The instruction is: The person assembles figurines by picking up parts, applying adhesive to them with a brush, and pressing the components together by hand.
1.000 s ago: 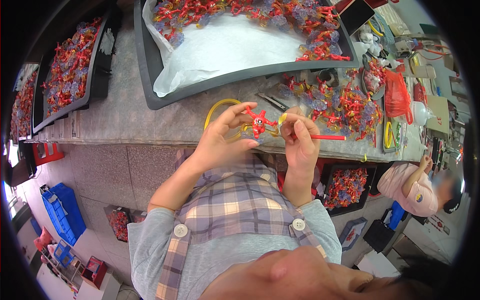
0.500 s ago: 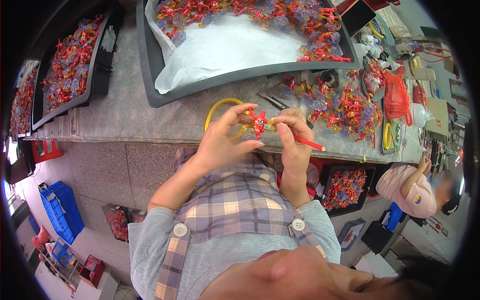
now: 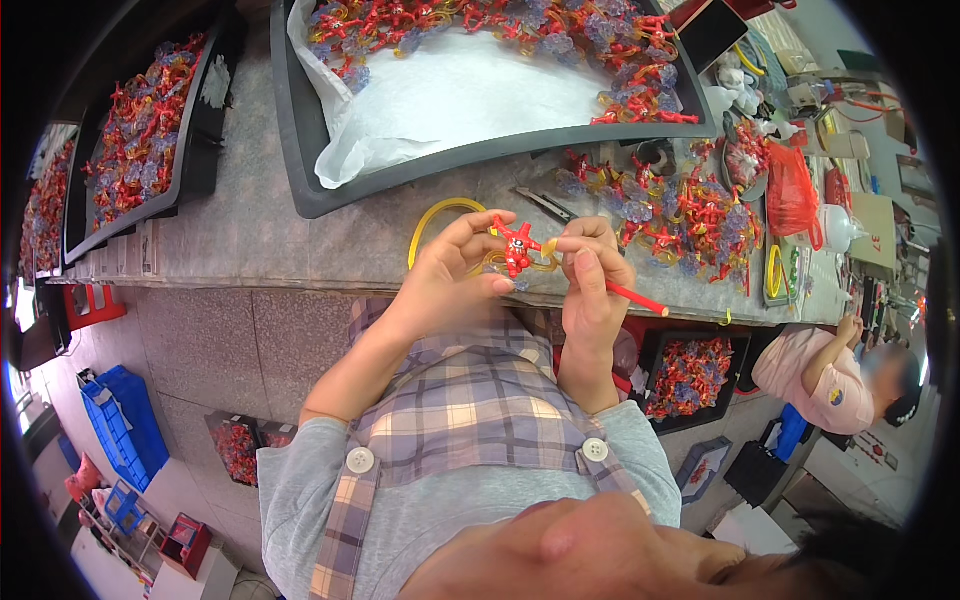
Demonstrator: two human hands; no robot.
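at the left end of the tabletop [image 3: 250, 230] stands a black tray [image 3: 206, 150] heaped with red and bluish figures [image 3: 145, 130]. right of it, my left grip [image 3: 440, 280] has a yellow coil [image 3: 430, 215] lying just beyond it and is closed on a red figure [image 3: 518, 248], thumb against fingers, held up by the middle of the near edge. the figure looks light and stiff, likely moulded plastic and a little slick; its thin limbs may bend or snap, so i judge the body the surest place to hold, pressed gently from opposite sides. beyond it lie a cutter [image 3: 547, 203] and, toward the far edge, a lined tray [image 3: 450, 165]. at the figure's right side, my right grip [image 3: 595, 278] clasps a red stick [image 3: 640, 299]; its fingertips meet a small yellow piece [image 3: 548, 247], though i cannot tell whether they pinch it. toward the right end sits a loose pile [image 3: 700, 220] of similar figures.
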